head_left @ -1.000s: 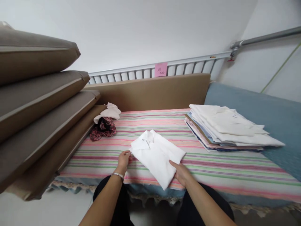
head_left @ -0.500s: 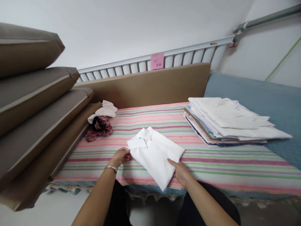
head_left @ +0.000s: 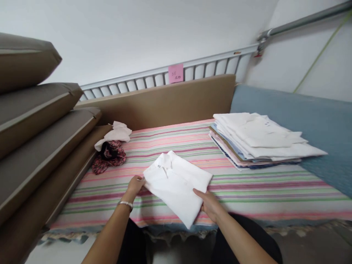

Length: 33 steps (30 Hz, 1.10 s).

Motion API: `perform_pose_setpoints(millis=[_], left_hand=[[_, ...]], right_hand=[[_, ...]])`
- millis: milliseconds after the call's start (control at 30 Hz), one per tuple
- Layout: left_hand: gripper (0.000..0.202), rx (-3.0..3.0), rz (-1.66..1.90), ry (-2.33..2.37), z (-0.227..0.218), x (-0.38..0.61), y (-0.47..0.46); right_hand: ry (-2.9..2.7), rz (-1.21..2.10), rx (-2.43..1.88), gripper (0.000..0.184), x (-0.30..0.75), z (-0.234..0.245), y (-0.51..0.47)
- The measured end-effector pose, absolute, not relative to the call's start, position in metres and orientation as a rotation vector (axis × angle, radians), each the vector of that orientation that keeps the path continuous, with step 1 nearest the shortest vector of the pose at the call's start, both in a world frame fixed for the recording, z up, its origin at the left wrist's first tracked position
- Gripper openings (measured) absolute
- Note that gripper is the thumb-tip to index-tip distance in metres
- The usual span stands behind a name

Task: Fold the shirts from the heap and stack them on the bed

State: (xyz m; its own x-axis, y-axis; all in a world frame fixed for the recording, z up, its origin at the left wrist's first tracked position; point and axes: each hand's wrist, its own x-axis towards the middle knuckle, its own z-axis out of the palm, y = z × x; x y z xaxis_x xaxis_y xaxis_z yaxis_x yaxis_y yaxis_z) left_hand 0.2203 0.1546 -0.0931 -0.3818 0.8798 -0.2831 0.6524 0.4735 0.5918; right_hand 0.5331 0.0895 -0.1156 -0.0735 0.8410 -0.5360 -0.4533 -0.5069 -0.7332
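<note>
1) White folded cloth shirt (head_left: pixel 176 183) lies near the front edge of the pink-and-green-striped cloth surface (head_left: pixel 275 190)
2) Your left hand (head_left: pixel 135 187) pinches its corner, your right hand (head_left: pixel 210 206) its side
3) Hold lightly, keeping folds flat

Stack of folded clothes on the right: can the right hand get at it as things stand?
Probably yes: only striped cloth shows between the right hand and the stack, though that hand holds the white shirt and would likely need to let go.

The folded shirt (head_left: pixel 178 189) and striped cover (head_left: pixel 275 190) were matt cloth. The note (head_left: pixel 175 73) looked like paper, the pipe (head_left: pixel 302 21) like metal.
</note>
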Motion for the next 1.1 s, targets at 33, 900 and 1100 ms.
perform_pose_setpoints(millis=[33,900,1100], left_hand=[[0.028,1.342,0.557,2.203,-0.087,0.218,0.156],[0.015,2.144,0.287,1.832,-0.093,0.351,0.338],[0.029,2.022,0.547,1.853,-0.103,0.337,0.324]], right_hand=[[-0.479,1.761,-1.241,0.049,0.534,-0.113,0.090],[-0.512,1.822,-1.324,0.037,0.552,-0.118,0.111],[-0.531,1.806,-1.278,0.041,0.551,-0.107,0.107]])
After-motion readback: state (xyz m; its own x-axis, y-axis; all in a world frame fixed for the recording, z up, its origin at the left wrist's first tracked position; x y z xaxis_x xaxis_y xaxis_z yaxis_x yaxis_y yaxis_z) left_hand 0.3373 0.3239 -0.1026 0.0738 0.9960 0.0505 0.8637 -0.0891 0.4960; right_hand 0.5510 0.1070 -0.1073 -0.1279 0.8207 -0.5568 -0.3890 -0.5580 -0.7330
